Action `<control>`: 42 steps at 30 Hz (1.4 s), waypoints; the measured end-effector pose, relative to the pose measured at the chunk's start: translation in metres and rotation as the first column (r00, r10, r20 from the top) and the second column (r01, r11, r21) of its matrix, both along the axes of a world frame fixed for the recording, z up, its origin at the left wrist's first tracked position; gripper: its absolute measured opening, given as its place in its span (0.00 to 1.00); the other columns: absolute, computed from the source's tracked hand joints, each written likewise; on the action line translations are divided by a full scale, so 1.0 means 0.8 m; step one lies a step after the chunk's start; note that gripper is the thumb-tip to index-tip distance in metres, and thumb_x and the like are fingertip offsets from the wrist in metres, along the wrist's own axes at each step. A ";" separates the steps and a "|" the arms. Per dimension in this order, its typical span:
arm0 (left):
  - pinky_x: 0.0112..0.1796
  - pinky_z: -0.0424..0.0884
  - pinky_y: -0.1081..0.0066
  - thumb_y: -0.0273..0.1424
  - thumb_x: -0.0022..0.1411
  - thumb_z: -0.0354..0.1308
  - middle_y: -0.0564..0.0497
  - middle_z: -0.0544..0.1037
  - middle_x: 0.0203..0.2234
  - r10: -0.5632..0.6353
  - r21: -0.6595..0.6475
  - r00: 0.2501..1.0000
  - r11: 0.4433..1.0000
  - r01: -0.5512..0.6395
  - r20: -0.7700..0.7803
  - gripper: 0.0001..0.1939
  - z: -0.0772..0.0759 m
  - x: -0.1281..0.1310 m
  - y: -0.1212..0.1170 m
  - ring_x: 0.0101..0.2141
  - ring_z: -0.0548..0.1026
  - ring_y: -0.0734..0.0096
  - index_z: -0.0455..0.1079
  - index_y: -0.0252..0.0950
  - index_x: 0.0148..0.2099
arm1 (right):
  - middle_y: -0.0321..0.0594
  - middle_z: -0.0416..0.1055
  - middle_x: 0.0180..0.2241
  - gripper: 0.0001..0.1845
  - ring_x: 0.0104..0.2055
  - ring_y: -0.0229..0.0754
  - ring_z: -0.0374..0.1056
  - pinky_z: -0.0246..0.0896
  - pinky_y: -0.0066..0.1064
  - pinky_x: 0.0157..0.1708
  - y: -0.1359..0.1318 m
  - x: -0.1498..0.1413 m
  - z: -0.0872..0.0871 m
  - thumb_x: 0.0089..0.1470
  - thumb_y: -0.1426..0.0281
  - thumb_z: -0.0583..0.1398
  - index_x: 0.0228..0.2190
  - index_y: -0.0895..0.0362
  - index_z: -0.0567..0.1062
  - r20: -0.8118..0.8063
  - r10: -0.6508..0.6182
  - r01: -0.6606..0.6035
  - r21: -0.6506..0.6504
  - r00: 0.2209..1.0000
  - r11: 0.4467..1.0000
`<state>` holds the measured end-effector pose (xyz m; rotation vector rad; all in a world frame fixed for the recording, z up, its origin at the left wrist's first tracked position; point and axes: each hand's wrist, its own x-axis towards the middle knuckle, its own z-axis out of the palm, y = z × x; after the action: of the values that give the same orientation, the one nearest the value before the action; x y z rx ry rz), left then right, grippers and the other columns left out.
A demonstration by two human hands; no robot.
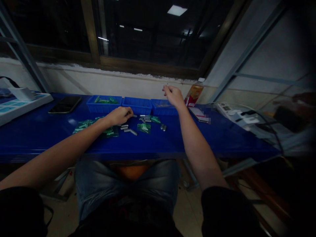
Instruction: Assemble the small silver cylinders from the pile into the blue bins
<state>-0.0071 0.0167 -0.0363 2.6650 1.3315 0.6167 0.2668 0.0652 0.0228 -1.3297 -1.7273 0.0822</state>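
My left hand (118, 116) is closed in a pinch over the table, with a small silver metal cylinder (134, 116) at its fingertips. Beneath and beside it lie several similar metal cylinders (133, 132) and a pile of green-tinted plastic bags (85, 125). My right hand (174, 95) is raised above the right blue bin (165, 111), its thumb and fingers pinched together; whatever is between them is too small to make out. Two short cylinders (163, 127) stand near a small green bag (144, 127). Thin pieces lie in the right bin.
A left bin (103, 108) holds green bags, beside a middle blue bin (137, 106). A phone (65, 104) and a white power strip (27, 107) are at the left. A drink bottle (195, 93), a notebook (199, 114) and another power strip (234, 115) are at the right.
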 end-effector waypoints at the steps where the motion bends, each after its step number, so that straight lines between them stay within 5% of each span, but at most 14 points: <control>1: 0.31 0.64 0.72 0.31 0.57 0.47 0.48 0.75 0.28 0.002 0.003 1.000 1.000 -0.002 -0.008 0.10 0.001 0.000 0.000 0.28 0.72 0.70 0.68 0.34 0.37 | 0.41 0.69 0.24 0.30 0.27 0.36 0.63 0.53 0.29 0.31 0.002 0.012 0.003 0.54 0.50 0.46 0.31 0.63 0.73 -0.062 0.006 -0.008 -0.030 0.998 1.000; 7: 0.29 0.62 0.73 0.31 0.57 0.46 0.49 0.75 0.26 0.020 0.026 0.999 0.999 -0.019 -0.045 0.10 0.002 0.002 -0.003 0.26 0.70 0.71 0.68 0.35 0.35 | 0.49 0.68 0.24 0.36 0.20 0.30 0.59 0.51 0.29 0.24 0.008 0.078 0.011 0.56 0.51 0.39 0.35 0.67 0.72 -0.526 -0.141 0.139 -0.044 0.839 0.989; 13: 0.32 0.64 0.73 0.31 0.57 0.47 0.49 0.76 0.28 -0.003 0.001 1.000 1.000 0.003 0.021 0.10 -0.002 0.000 0.001 0.29 0.73 0.70 0.67 0.35 0.37 | 0.43 0.65 0.20 0.38 0.19 0.32 0.60 0.50 0.29 0.22 0.003 0.073 0.016 0.56 0.50 0.35 0.34 0.65 0.72 -0.628 -0.030 0.050 0.014 0.777 0.999; 17: 0.32 0.64 0.73 0.31 0.57 0.48 0.48 0.76 0.29 -0.012 -0.012 0.999 1.000 0.012 0.037 0.09 -0.003 0.000 0.001 0.30 0.73 0.69 0.67 0.34 0.36 | 0.39 0.63 0.18 0.42 0.19 0.30 0.60 0.50 0.26 0.22 -0.001 0.040 0.006 0.53 0.46 0.34 0.33 0.66 0.73 -0.508 0.049 -0.060 -0.005 0.860 0.998; 23: 0.31 0.65 0.73 0.31 0.57 0.48 0.47 0.76 0.28 -0.022 -0.012 0.999 1.000 0.022 0.033 0.10 -0.002 0.001 0.000 0.29 0.73 0.69 0.67 0.33 0.37 | 0.38 0.67 0.19 0.44 0.24 0.36 0.64 0.56 0.28 0.31 -0.002 -0.008 -0.022 0.47 0.39 0.36 0.30 0.61 0.74 -0.098 0.113 -0.123 -0.096 0.989 0.988; 31: 0.31 0.65 0.72 0.30 0.58 0.48 0.47 0.75 0.28 0.034 0.055 0.991 0.998 -0.041 0.128 0.09 0.006 0.006 -0.005 0.29 0.73 0.70 0.67 0.33 0.37 | 0.41 0.71 0.25 0.43 0.32 0.40 0.67 0.56 0.30 0.36 -0.028 -0.045 -0.015 0.50 0.42 0.34 0.33 0.59 0.75 0.036 0.146 -0.147 0.021 0.989 0.989; 38: 0.31 0.64 0.71 0.31 0.58 0.48 0.47 0.75 0.28 0.065 0.069 0.982 0.994 -0.079 0.179 0.11 0.003 0.004 -0.002 0.28 0.72 0.69 0.68 0.32 0.39 | 0.41 0.71 0.30 0.34 0.36 0.40 0.66 0.54 0.29 0.37 -0.032 -0.088 -0.041 0.57 0.49 0.39 0.29 0.59 0.74 0.299 0.296 -0.318 0.026 0.907 0.948; 42: 0.30 0.64 0.72 0.30 0.57 0.49 0.46 0.75 0.28 0.044 0.054 0.979 0.997 -0.056 0.198 0.11 0.000 0.004 0.001 0.28 0.72 0.70 0.68 0.31 0.39 | 0.41 0.69 0.28 0.27 0.34 0.39 0.63 0.53 0.30 0.38 -0.034 -0.098 -0.045 0.60 0.57 0.41 0.26 0.58 0.72 0.413 0.261 -0.322 0.084 0.873 0.943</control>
<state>-0.0039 0.0173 -0.0363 2.5411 1.3476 0.9135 0.1881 0.0382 -0.0132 -1.0090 -2.2265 -0.1562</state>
